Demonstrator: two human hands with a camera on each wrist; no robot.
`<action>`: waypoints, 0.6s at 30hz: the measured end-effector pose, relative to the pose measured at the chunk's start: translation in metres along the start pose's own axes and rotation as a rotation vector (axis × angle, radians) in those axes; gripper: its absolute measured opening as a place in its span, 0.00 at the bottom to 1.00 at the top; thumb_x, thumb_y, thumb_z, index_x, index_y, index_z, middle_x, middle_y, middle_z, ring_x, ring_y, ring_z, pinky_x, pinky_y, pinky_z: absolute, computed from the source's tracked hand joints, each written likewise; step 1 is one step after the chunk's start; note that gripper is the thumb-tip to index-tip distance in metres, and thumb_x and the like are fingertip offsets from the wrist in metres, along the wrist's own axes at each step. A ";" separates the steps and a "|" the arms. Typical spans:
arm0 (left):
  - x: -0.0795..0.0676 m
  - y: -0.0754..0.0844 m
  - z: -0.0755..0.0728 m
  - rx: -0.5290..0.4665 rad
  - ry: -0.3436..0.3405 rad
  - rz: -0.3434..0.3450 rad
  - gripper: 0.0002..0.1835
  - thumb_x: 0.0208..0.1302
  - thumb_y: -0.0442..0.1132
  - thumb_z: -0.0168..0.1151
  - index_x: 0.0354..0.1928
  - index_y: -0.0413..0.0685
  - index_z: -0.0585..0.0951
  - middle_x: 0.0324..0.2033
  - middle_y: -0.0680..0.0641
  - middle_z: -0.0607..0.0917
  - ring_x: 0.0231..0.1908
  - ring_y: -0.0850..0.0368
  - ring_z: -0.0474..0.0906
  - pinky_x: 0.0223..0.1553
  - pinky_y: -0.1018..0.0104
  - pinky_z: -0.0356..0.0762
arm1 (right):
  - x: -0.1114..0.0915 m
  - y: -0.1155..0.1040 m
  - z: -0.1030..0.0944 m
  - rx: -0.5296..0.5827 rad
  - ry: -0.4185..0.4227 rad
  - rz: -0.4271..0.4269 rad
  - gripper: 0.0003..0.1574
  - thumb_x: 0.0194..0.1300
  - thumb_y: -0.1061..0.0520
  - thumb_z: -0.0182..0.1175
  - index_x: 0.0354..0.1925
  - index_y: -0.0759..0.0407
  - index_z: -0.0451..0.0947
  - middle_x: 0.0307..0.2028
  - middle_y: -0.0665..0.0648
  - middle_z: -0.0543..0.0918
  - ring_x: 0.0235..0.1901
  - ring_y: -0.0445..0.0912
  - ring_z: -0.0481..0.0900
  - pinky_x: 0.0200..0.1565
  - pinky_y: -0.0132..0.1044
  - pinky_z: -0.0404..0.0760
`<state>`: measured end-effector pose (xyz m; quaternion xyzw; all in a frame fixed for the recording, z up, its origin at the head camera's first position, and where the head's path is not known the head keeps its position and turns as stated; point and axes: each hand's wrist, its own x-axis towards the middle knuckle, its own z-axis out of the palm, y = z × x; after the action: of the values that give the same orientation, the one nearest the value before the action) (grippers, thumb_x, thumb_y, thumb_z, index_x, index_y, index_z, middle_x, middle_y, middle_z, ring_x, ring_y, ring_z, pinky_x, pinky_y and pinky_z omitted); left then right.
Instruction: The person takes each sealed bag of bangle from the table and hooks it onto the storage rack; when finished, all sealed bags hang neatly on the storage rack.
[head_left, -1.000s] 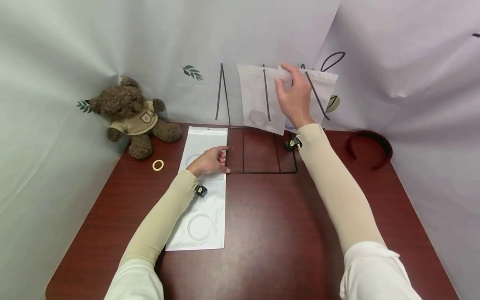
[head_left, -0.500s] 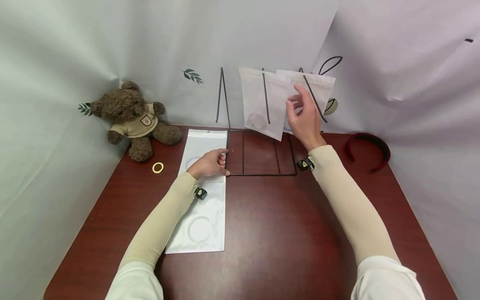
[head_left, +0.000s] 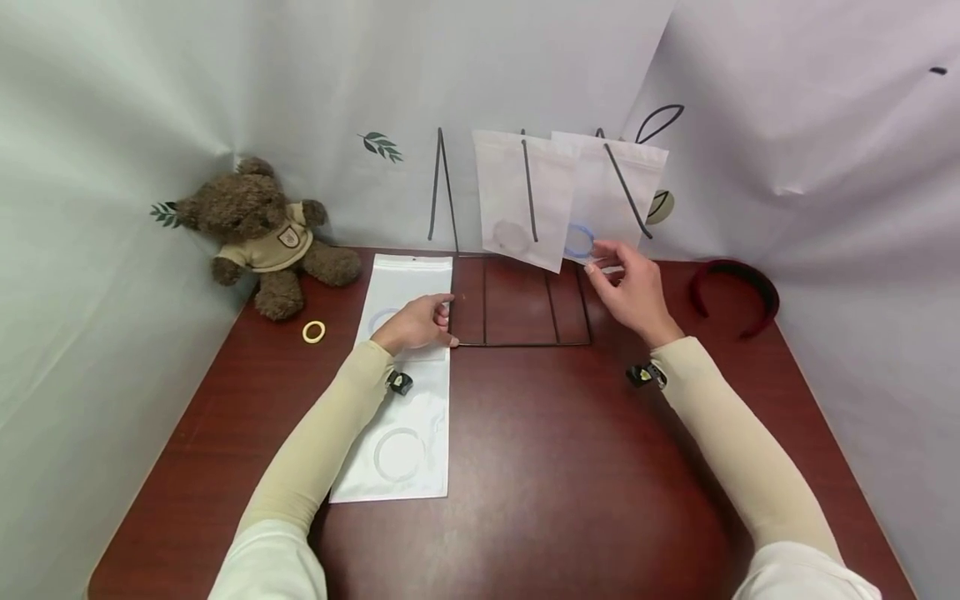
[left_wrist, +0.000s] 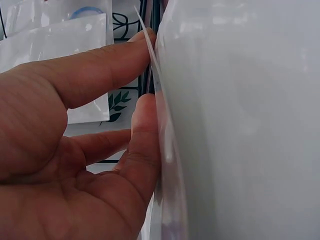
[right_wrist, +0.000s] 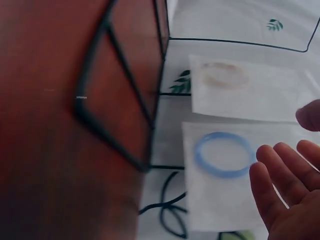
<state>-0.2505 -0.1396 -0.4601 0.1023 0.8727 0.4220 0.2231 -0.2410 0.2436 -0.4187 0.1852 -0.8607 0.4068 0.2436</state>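
My left hand (head_left: 416, 321) lies over two overlapping white zip bags on the table, its index finger and thumb at the left base wire of a black wire rack (head_left: 525, 344). The fingers bend against that wire and a bag edge (left_wrist: 167, 125) in the left wrist view. The lower flat bag (head_left: 431, 400) shows a pale ring. From the rack's prongs hang a bag (head_left: 506, 187) with a beige ring and a bag (head_left: 611, 175) with a blue ring (right_wrist: 222, 172). My right hand (head_left: 636, 287) holds nothing, its loosely bent fingers close to the blue ring's bag.
A brown teddy bear (head_left: 247, 204) sits at the back left against the white cloth. In front of it lies a small yellow ring (head_left: 313, 332). A dark red headband (head_left: 765, 287) rests at the back right. The rack's left prong (head_left: 435, 183) carries no bag.
My right hand has come down and to the right, from the top of the right hanging bag to its lower end. The left hand keeps its place at the rack.
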 end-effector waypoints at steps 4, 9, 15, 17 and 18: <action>0.000 0.000 -0.001 0.001 0.002 0.013 0.54 0.55 0.30 0.80 0.81 0.39 0.61 0.43 0.49 0.73 0.40 0.59 0.72 0.49 0.62 0.71 | -0.016 0.012 0.000 0.001 -0.075 0.067 0.27 0.70 0.59 0.69 0.64 0.66 0.79 0.56 0.63 0.87 0.52 0.56 0.88 0.51 0.53 0.87; 0.000 -0.001 -0.001 0.010 0.009 0.032 0.53 0.55 0.30 0.81 0.81 0.39 0.62 0.43 0.49 0.73 0.39 0.60 0.72 0.49 0.63 0.71 | -0.028 0.023 -0.002 -0.036 -0.235 0.190 0.35 0.70 0.54 0.71 0.70 0.63 0.75 0.64 0.66 0.82 0.62 0.62 0.82 0.62 0.58 0.81; 0.000 -0.002 -0.002 -0.006 0.006 0.022 0.53 0.55 0.29 0.80 0.81 0.38 0.61 0.43 0.49 0.73 0.39 0.60 0.72 0.50 0.62 0.71 | -0.031 0.031 -0.001 -0.146 -0.541 0.258 0.54 0.67 0.40 0.72 0.79 0.62 0.63 0.76 0.67 0.69 0.75 0.63 0.68 0.73 0.63 0.67; 0.000 -0.002 -0.001 0.002 0.001 0.022 0.53 0.56 0.30 0.80 0.81 0.38 0.61 0.43 0.49 0.73 0.39 0.60 0.72 0.50 0.63 0.71 | -0.032 0.035 0.001 -0.173 -0.612 0.249 0.58 0.67 0.39 0.73 0.80 0.63 0.60 0.78 0.67 0.66 0.77 0.63 0.64 0.75 0.62 0.64; 0.001 -0.002 -0.001 0.006 0.000 0.024 0.53 0.56 0.31 0.80 0.81 0.38 0.61 0.43 0.49 0.73 0.40 0.60 0.72 0.50 0.63 0.71 | -0.033 0.037 0.002 -0.184 -0.639 0.242 0.59 0.66 0.39 0.73 0.80 0.64 0.59 0.78 0.67 0.65 0.78 0.63 0.63 0.76 0.61 0.63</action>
<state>-0.2517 -0.1413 -0.4614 0.1136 0.8727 0.4220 0.2176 -0.2336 0.2681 -0.4609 0.1771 -0.9422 0.2750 -0.0722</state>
